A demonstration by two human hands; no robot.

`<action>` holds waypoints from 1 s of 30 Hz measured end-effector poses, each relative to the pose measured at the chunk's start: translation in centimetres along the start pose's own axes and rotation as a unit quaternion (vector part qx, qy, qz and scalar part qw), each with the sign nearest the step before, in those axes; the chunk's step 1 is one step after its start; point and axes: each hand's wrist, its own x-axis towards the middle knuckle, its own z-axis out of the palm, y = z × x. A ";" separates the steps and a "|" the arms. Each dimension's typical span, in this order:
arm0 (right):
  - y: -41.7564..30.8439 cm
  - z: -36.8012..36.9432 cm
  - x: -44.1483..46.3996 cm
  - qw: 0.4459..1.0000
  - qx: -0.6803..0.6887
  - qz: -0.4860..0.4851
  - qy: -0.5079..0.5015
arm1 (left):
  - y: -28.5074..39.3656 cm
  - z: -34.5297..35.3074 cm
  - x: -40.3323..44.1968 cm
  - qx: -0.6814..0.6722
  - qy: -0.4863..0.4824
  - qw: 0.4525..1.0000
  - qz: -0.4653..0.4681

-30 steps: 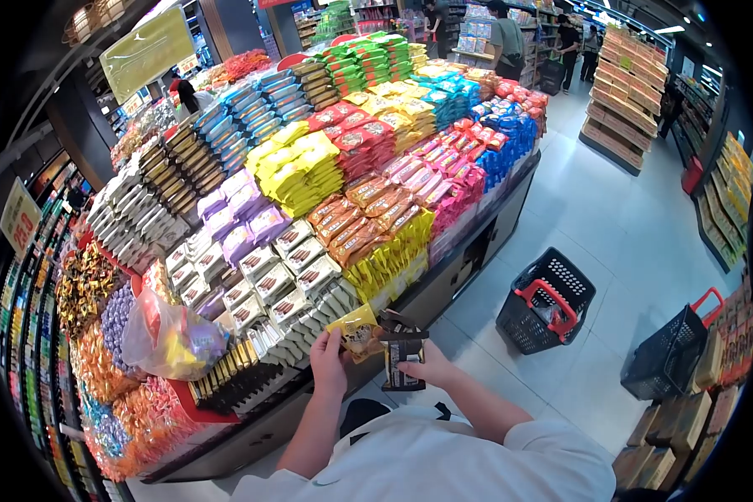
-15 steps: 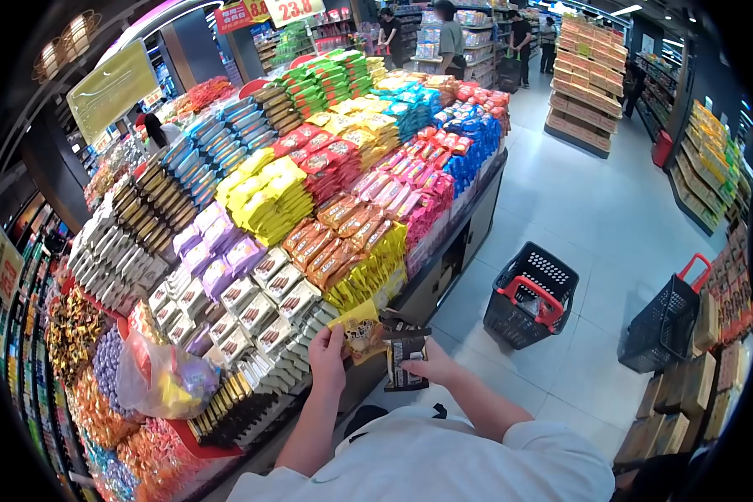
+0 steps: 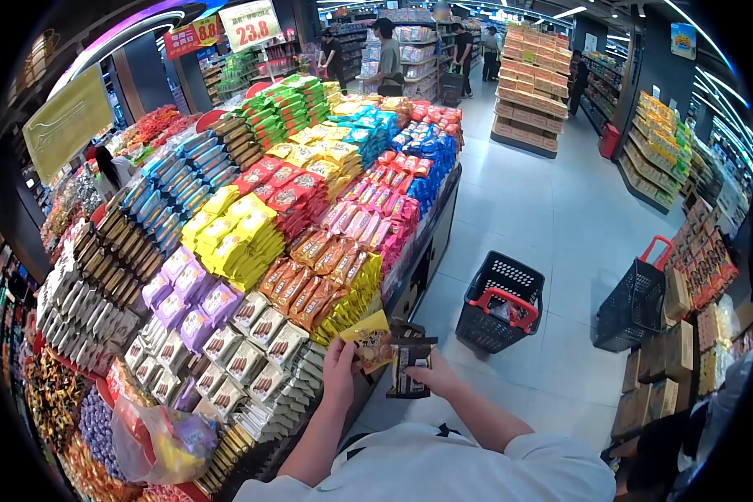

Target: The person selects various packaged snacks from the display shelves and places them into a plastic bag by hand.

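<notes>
My left hand (image 3: 340, 372) pinches the edge of a yellow snack packet (image 3: 369, 339) in front of my chest. Dark packets (image 3: 410, 361) are held by my right hand (image 3: 432, 376), its thumb across the front one. The two sets of packets are side by side, partly overlapping. Just beyond them rises the big candy display, with white packets (image 3: 268, 376), brown packets (image 3: 311, 302) and yellow packets (image 3: 234, 237) in stacked rows. A clear plastic bag (image 3: 166, 443) with yellow items rests on the display's near left part.
On the floor to the right stands a black basket (image 3: 500, 303) with a red handle. Farther right is a second basket (image 3: 632, 305) beside stacked boxes (image 3: 665, 351). A tiered shelf (image 3: 529, 88) and several people stand farther back. Someone (image 3: 711, 418) is partly visible at lower right.
The view has turned to the right and up, so display and baskets sit farther left. Both hands still hold their packets. Part of a person has appeared at lower right.
</notes>
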 end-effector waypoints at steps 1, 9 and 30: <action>0.2 0.1 0.1 0.998 0.044 0.026 0.036 | 0.5 0.3 0.0 0.023 -0.012 1.000 0.000; -0.5 3.7 1.6 0.990 0.122 0.004 0.073 | 1.8 -3.0 0.1 0.047 -0.114 0.992 -0.041; -3.0 7.6 4.7 0.988 0.119 -0.060 0.076 | 6.2 -6.4 2.0 0.021 -0.108 0.994 -0.001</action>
